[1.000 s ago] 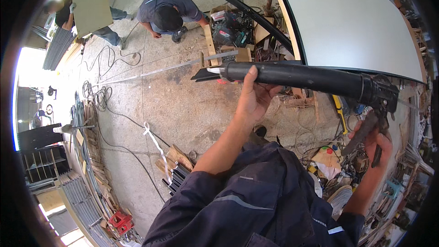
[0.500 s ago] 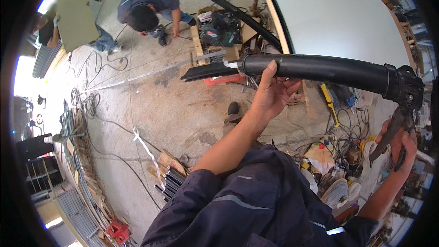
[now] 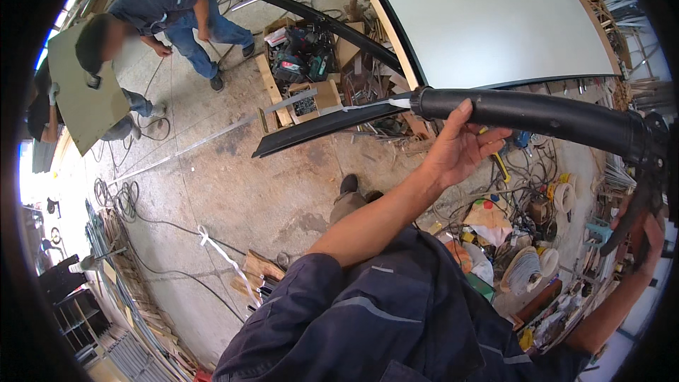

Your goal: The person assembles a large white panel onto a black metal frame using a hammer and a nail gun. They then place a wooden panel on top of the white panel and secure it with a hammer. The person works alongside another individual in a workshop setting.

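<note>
A long black caulking gun (image 3: 537, 113) lies across the right of the view, its white nozzle (image 3: 400, 103) pointing left. My left hand (image 3: 463, 145) supports the barrel near the nozzle, thumb over its side and fingers beneath. At the far right my right hand (image 3: 647, 230) is wrapped round the handle and trigger. The nozzle tip is at a black profile bar (image 3: 311, 131), where a thin white bead (image 3: 361, 107) runs along the upper side. The bar's right end is hidden by the gun.
A large white panel (image 3: 488, 21) with a wooden edge stands beyond the gun. Boxes with power tools (image 3: 300, 56) sit left of it. A bending co-worker (image 3: 159, 0) and another person with a board (image 3: 85, 92) are upper left. Cables and tape rolls (image 3: 527, 269) litter the lower right.
My view has turned, so surroundings shift left. The gun and both hands sit further right, and more of the black bar shows. The bending co-worker has straightened somewhat.
</note>
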The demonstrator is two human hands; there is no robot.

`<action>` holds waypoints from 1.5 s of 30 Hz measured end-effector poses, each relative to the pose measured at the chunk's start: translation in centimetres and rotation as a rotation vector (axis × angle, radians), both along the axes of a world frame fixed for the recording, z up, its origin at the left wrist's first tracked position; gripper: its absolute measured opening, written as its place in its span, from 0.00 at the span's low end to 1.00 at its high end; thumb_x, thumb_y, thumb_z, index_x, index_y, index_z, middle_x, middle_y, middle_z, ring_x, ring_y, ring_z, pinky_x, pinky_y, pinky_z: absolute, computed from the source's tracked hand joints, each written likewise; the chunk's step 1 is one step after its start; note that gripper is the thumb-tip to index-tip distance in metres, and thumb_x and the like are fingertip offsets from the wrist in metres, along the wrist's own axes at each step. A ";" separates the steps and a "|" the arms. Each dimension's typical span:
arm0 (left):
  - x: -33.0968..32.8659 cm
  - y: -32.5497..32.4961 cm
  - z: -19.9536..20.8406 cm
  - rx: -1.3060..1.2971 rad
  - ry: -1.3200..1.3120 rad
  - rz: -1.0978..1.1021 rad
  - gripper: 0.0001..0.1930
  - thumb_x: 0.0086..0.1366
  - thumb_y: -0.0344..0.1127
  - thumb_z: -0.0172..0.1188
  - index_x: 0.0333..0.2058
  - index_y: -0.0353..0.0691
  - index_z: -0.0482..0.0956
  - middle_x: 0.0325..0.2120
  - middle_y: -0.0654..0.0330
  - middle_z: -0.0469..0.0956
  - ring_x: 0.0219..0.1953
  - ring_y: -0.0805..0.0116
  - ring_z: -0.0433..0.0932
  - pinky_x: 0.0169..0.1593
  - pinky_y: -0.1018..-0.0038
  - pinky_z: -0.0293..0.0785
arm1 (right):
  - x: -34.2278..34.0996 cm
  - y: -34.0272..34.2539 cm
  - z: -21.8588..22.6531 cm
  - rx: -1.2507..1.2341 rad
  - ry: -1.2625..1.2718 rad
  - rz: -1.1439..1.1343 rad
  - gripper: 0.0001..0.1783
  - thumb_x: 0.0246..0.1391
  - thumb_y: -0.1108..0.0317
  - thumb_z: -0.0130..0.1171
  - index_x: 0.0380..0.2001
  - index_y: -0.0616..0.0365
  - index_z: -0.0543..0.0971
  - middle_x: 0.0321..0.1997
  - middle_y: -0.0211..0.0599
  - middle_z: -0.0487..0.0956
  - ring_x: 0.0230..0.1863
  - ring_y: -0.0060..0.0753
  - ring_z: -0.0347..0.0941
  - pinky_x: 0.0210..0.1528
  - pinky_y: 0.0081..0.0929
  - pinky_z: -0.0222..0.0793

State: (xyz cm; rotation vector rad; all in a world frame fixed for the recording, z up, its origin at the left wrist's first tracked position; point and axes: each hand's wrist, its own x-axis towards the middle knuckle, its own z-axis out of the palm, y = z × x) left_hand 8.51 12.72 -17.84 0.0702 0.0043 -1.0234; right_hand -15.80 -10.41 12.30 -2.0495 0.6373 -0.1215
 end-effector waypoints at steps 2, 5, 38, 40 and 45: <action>0.2 -0.1 0.3 -0.009 0.014 -0.024 0.32 0.67 0.62 0.60 0.51 0.36 0.79 0.48 0.54 0.83 0.54 0.55 0.82 0.55 0.67 0.82 | 0.5 0.2 0.8 -0.002 0.019 0.018 0.39 0.58 0.43 0.62 0.58 0.66 0.67 0.40 0.49 0.79 0.35 0.42 0.83 0.25 0.33 0.76; 0.7 1.9 0.2 0.019 0.067 -0.031 0.33 0.63 0.63 0.65 0.53 0.41 0.79 0.50 0.57 0.81 0.54 0.56 0.81 0.54 0.66 0.79 | 2.7 1.2 0.9 0.044 0.032 0.058 0.39 0.57 0.44 0.63 0.57 0.66 0.67 0.40 0.50 0.79 0.35 0.44 0.83 0.26 0.34 0.77; -0.5 2.5 -2.7 -0.207 -0.135 -0.415 0.38 0.70 0.66 0.50 0.69 0.46 0.62 0.68 0.51 0.65 0.58 0.52 0.76 0.58 0.61 0.76 | -3.3 3.3 2.9 -0.071 0.108 -0.095 0.38 0.55 0.56 0.59 0.60 0.76 0.64 0.40 0.54 0.83 0.16 0.29 0.76 0.15 0.20 0.70; 0.0 2.5 -3.7 -0.233 -0.107 -0.410 0.38 0.72 0.67 0.43 0.69 0.45 0.63 0.67 0.52 0.66 0.58 0.54 0.76 0.59 0.62 0.75 | -3.4 4.2 3.0 -0.037 0.100 -0.198 0.35 0.50 0.63 0.61 0.57 0.75 0.66 0.34 0.51 0.84 0.14 0.29 0.74 0.14 0.21 0.69; 1.9 1.6 -3.3 -0.175 -0.030 -0.399 0.40 0.70 0.71 0.43 0.66 0.45 0.68 0.60 0.53 0.75 0.57 0.51 0.77 0.56 0.61 0.76 | -2.8 5.4 2.6 0.012 0.167 -0.331 0.13 0.44 0.75 0.60 0.36 0.68 0.76 0.23 0.43 0.81 0.14 0.31 0.75 0.15 0.24 0.66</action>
